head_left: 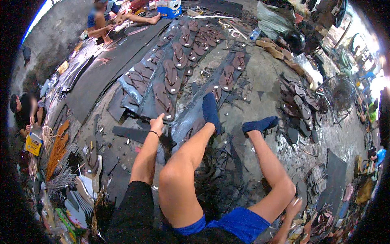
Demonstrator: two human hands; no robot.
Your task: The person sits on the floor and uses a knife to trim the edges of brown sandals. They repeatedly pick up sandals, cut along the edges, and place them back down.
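Observation:
My left hand (157,125) reaches forward past my bent knee, its fingers closed at the near end of a brown flip-flop (163,102). That flip-flop is the nearest of a row laid on a dark sheet, and it bears a small white label. Low on the right, beside my other knee, is my right hand (294,208). Its fingers are small and blurred, and whether they hold anything does not show. More brown flip-flops (179,55) with white labels lie in rows ahead. Another short row of flip-flops (226,78) runs beyond my left foot.
A heap of dark flip-flops (298,99) lies at the right, next to a round wire fan guard (340,94). Black sheet material (118,69) stretches across the left. Two people sit at the left and far left. Offcuts and straps litter the floor around my legs.

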